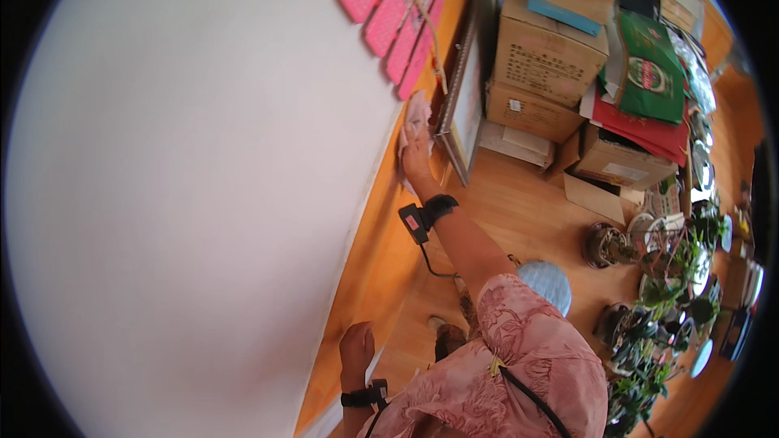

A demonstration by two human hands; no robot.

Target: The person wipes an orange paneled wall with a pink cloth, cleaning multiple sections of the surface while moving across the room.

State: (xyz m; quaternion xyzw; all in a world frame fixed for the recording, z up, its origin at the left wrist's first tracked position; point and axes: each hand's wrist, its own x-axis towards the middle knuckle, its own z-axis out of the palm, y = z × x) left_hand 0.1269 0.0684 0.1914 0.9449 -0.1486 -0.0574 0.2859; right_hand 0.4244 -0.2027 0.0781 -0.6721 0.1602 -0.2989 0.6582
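My right hand (pixel 417 149) presses a crumpled pale pink cloth (pixel 419 111) against the orange wooden panel (pixel 365 267) along the foot of the white wall (pixel 201 194). A framed picture (pixel 465 128) leans close beside that hand. Above it, pink hanging panels (pixel 389 18) with a cord lie against the wall. Lower down, my left hand (pixel 357 344) is near the same wooden panel with its fingers curled in, and nothing shows in it. Both wrists wear black straps with small devices.
Stacked cardboard boxes (pixel 548 61) stand at the upper right, with a green bag (pixel 654 73) and a red bag (pixel 645 128) on top. Potted plants (pixel 657 292) line the right side. A round grey-blue seat (pixel 548 286) is beside me on the wooden floor (pixel 505 213).
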